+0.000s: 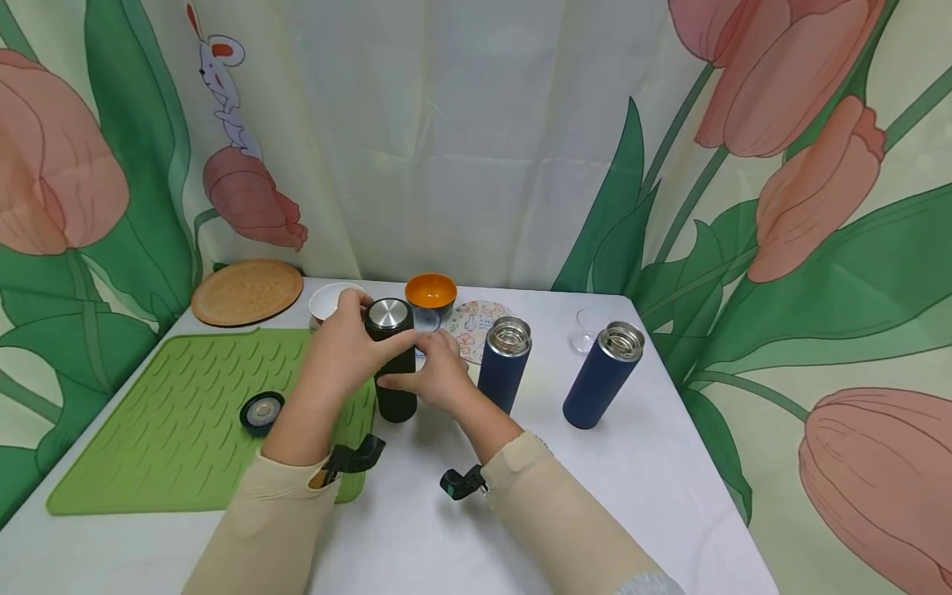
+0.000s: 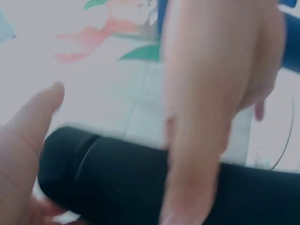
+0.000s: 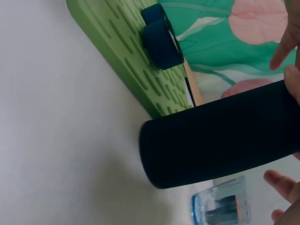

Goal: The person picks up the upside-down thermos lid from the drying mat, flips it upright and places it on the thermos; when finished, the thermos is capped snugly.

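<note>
A black flask [image 1: 395,388] with a silver-topped lid [image 1: 390,314] stands upright at the right edge of the green mat [image 1: 171,413]. My left hand [image 1: 355,335] grips its upper part around the lid. My right hand [image 1: 431,372] holds the body lower down, from the right. The left wrist view is blurred; the black flask [image 2: 117,178] lies between thumb and fingers [image 2: 206,122]. In the right wrist view the black flask [image 3: 215,138] crosses the frame, with fingertips [image 3: 281,180] at its right end.
Two open blue flasks [image 1: 505,368] [image 1: 602,376] stand right of my hands. A dark blue lid [image 1: 262,411] [image 3: 161,37] lies on the mat. At the back are an orange bowl [image 1: 430,293], a white bowl [image 1: 327,300], a patterned coaster [image 1: 479,322], a clear glass [image 1: 586,330] and a cork disc [image 1: 247,291].
</note>
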A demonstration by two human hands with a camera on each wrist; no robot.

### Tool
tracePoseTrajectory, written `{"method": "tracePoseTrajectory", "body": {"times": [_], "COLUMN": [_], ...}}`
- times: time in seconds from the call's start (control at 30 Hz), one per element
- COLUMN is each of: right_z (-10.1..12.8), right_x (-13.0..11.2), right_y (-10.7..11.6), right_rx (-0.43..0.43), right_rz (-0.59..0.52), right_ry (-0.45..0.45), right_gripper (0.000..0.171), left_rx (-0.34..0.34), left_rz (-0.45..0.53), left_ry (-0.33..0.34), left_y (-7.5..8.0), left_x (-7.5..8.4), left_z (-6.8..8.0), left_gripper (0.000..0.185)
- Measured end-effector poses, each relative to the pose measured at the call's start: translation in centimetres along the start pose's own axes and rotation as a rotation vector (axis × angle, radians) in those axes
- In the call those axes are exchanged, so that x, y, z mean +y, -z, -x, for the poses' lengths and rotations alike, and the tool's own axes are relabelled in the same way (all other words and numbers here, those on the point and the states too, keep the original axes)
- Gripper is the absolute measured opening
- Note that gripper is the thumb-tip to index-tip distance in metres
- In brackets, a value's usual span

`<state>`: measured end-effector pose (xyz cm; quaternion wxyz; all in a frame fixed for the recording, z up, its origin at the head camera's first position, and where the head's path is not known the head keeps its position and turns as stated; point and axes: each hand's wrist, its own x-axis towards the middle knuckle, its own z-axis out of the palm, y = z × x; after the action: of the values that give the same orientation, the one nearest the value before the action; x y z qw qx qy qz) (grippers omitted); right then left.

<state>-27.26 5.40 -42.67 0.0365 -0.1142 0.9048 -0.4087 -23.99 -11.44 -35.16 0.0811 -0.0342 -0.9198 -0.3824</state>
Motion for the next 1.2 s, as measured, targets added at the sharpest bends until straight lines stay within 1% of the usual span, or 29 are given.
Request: {"method": "tracePoseTrajectory", "body": {"times": [0.03, 0.1, 0.13, 0.2, 0.27, 0.37, 0.43, 0.5, 0.57, 0.63, 0.67, 0.73, 0.8, 0.87, 0.93, 1.0, 1.03, 1.1, 1.13, 1.2], "right_z": [0.0, 0.0, 0.0, 0.0, -0.1, -0.2, -0.3, -0.4, -0.5, -0.5, -0.5, -0.4, -0.2, -0.1, 0.0, 0.0, 0.0, 0.0, 0.0, 0.0], "right_x": [0.1, 0.2, 0.3, 0.5, 0.5, 0.5, 0.5, 0.6, 0.6, 0.6, 0.6, 0.5, 0.3, 0.2, 0.1, 0.0, 0.1, 0.1, 0.1, 0.2], "right_y": [0.0, 0.0, 0.0, 0.1, 0.2, 0.3, 0.3, 0.2, 0.0, -0.1, -0.2, -0.3, -0.3, -0.4, -0.3, -0.2, -0.2, -0.2, -0.1, 0.0], "right_rx": [0.005, 0.014, 0.014, 0.009, 0.001, -0.008, -0.013, -0.017, -0.019, -0.018, -0.016, -0.014, -0.012, -0.004, 0.007, 0.019, 0.02, 0.01, 0.002, -0.009], "right_rz": [-0.001, -0.007, -0.009, -0.014, -0.027, -0.048, -0.057, -0.062, -0.06, -0.057, -0.054, -0.042, -0.028, -0.018, -0.015, -0.017, -0.02, -0.027, -0.029, -0.029], "right_ry": [0.003, 0.009, 0.009, 0.013, 0.019, 0.026, 0.018, 0.006, -0.006, -0.013, -0.012, -0.016, -0.018, -0.017, -0.015, -0.007, -0.005, -0.002, -0.002, 0.004], "right_gripper": [0.078, 0.076, 0.076, 0.074, 0.071, 0.064, 0.063, 0.064, 0.066, 0.067, 0.067, 0.067, 0.068, 0.069, 0.071, 0.072, 0.073, 0.076, 0.076, 0.074], "left_rx": [0.04, 0.089, 0.098, 0.077, 0.011, -0.128, -0.217, -0.283, -0.324, -0.338, -0.337, -0.313, -0.249, -0.155, -0.043, 0.055, 0.089, 0.117, 0.106, 0.044], "left_rz": [-0.009, -0.008, -0.006, 0.005, 0.022, 0.063, 0.089, 0.114, 0.126, 0.124, 0.12, 0.11, 0.078, 0.044, 0.009, -0.027, -0.035, -0.057, -0.061, -0.055], "left_ry": [0.0, -0.02, -0.034, -0.059, -0.077, -0.1, -0.139, -0.18, -0.208, -0.21, -0.2, -0.164, -0.115, -0.066, -0.028, -0.024, -0.03, -0.056, -0.073, -0.11], "left_y": [-0.5, -1.1, -1.2, -0.9, -0.2, 1.2, 1.9, 2.4, 2.7, 2.8, 2.8, 2.6, 2.1, 1.2, 0.1, -0.8, -1.1, -1.2, -1.1, -0.5], "left_x": [0.2, 0.3, 0.3, -0.1, -0.8, -2.0, -2.8, -3.2, -3.5, -3.5, -3.4, -3.0, -2.4, -1.5, -0.7, -0.1, 0.1, 0.0, -0.2, -0.7], "left_z": [0.1, 0.2, 0.1, -0.2, -0.7, -2.0, -2.8, -3.5, -3.8, -3.7, -3.4, -2.7, -1.7, -0.9, -0.3, -0.1, -0.1, -0.3, -0.5, -0.9], "left_gripper": [0.094, 0.087, 0.084, 0.075, 0.069, 0.065, 0.065, 0.064, 0.065, 0.067, 0.07, 0.08, 0.088, 0.095, 0.095, 0.09, 0.085, 0.075, 0.071, 0.065]}}
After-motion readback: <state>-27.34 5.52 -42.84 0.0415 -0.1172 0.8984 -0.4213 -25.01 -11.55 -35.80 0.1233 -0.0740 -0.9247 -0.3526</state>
